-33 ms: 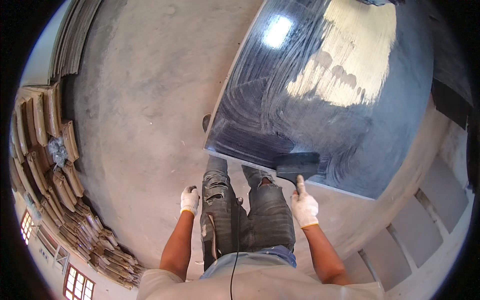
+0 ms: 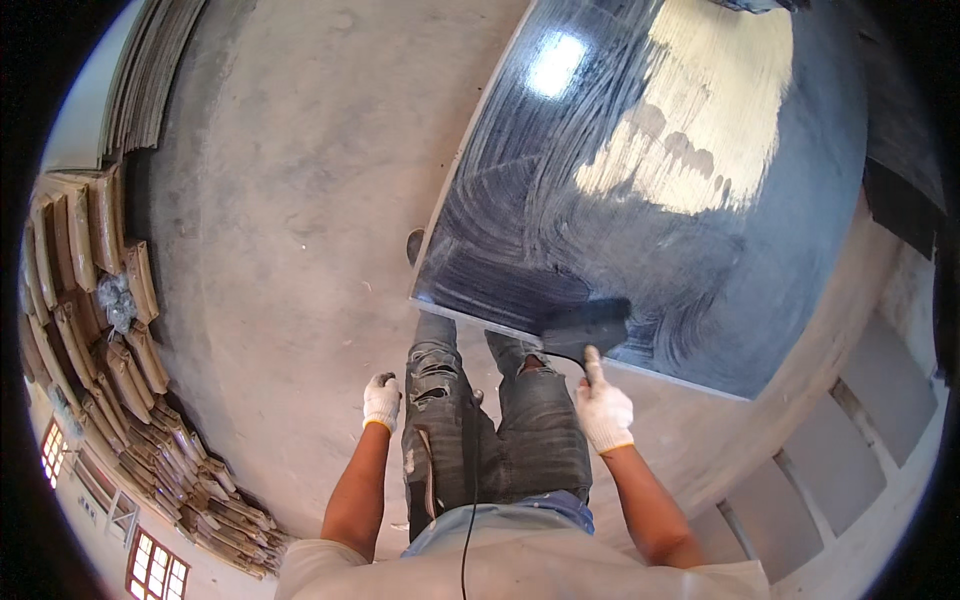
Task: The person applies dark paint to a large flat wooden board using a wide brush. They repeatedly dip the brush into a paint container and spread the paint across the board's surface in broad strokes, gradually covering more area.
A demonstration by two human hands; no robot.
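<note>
My right hand (image 2: 604,412), in a white knit glove, grips the handle of a wide black spreading tool (image 2: 584,328). Its thumb or a finger lies along the handle. The tool's broad flat head rests over the near edge of a large dark panel (image 2: 690,290), whose surface looks wet and streaked. Whether the head is bristle or blade cannot be told. Farther up the panel spreads a pale cream patch (image 2: 690,130) with ragged, brushed edges. My left hand (image 2: 381,400), also gloved, hangs left of my legs with curled fingers and dark fingertips, apparently holding nothing.
Many wrapped flat packs (image 2: 100,340) are piled along the left side, below a stack of thin sheets (image 2: 150,80). Grey flat boards (image 2: 830,460) lie at the lower right. Concrete floor (image 2: 300,180) stretches left of the panel. My legs (image 2: 540,430) stand close to its near edge.
My right hand has shifted slightly left, and the spreading tool has slid left along the panel's near edge with it. My left hand has barely moved.
</note>
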